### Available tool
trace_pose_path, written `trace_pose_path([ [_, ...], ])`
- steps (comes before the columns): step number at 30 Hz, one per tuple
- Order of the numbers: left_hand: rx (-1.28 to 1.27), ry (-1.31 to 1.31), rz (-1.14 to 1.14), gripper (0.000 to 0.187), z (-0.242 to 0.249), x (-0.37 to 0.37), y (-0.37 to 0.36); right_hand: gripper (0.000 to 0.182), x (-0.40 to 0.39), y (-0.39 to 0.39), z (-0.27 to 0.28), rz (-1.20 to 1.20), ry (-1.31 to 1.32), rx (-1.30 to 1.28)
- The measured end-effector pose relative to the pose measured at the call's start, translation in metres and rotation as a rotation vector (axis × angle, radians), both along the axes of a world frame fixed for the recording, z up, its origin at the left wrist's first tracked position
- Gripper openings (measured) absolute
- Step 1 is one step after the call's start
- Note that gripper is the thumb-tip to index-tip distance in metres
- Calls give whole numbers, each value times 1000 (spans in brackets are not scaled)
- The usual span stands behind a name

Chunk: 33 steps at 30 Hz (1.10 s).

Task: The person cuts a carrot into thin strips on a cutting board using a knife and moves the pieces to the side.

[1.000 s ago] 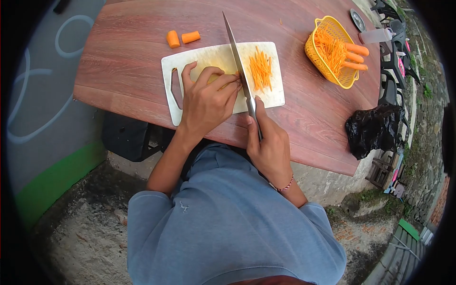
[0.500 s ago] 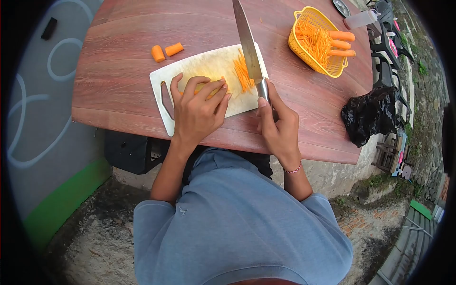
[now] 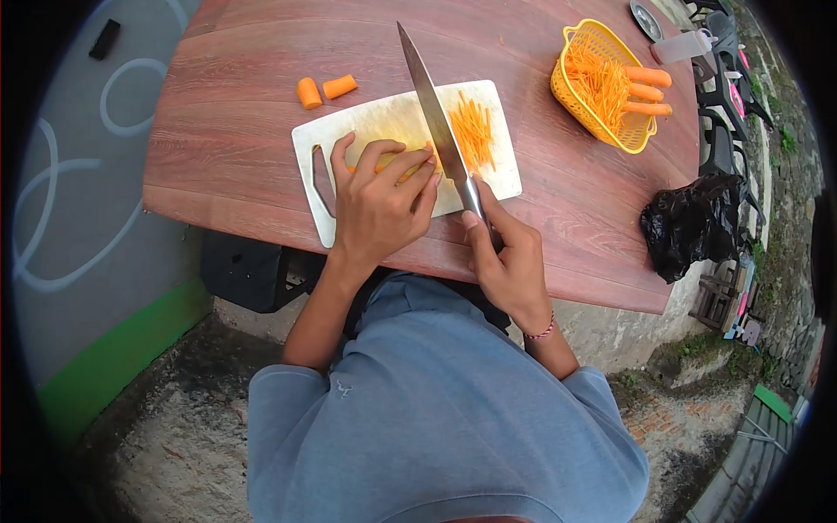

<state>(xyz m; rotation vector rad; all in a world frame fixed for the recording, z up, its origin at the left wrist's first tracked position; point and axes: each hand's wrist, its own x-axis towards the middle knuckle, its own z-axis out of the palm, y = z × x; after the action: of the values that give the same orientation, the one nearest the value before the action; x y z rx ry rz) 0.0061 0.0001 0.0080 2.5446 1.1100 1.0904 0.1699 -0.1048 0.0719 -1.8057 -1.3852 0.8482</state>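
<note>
On the white cutting board, my left hand presses down with bent fingers on a carrot piece, most of which is hidden under them. My right hand is wrapped around the handle of a large kitchen knife. The blade points away from me and lies right beside my left fingertips. Right of the blade, a small pile of thin carrot strips rests on the board. Two short carrot chunks lie on the table beyond the board's left end.
A yellow basket at the back right of the wooden table holds shredded carrot and several whole carrots. Behind it are a squeeze bottle and a metal plate. A black plastic bag is at the right edge.
The knife has moved left relative to the board, from over the carrot strips to beside my left fingertips. My left hand stays on the carrot. The whole view has shifted slightly.
</note>
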Motion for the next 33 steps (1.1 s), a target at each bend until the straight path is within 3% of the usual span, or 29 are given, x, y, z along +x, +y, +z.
trace_pose_path([
  [14, -3, -12, 2, 17, -2, 0, 0, 46, -9, -10, -6, 39, -128, 115],
  [19, -17, 0, -15, 17, -2, 0, 0, 44, -16, 7, -2, 52, -302, 69],
  [33, -12, -5, -12, 17, -2, -1, -1, 41, 5, 23, -3, -25, -159, 69],
])
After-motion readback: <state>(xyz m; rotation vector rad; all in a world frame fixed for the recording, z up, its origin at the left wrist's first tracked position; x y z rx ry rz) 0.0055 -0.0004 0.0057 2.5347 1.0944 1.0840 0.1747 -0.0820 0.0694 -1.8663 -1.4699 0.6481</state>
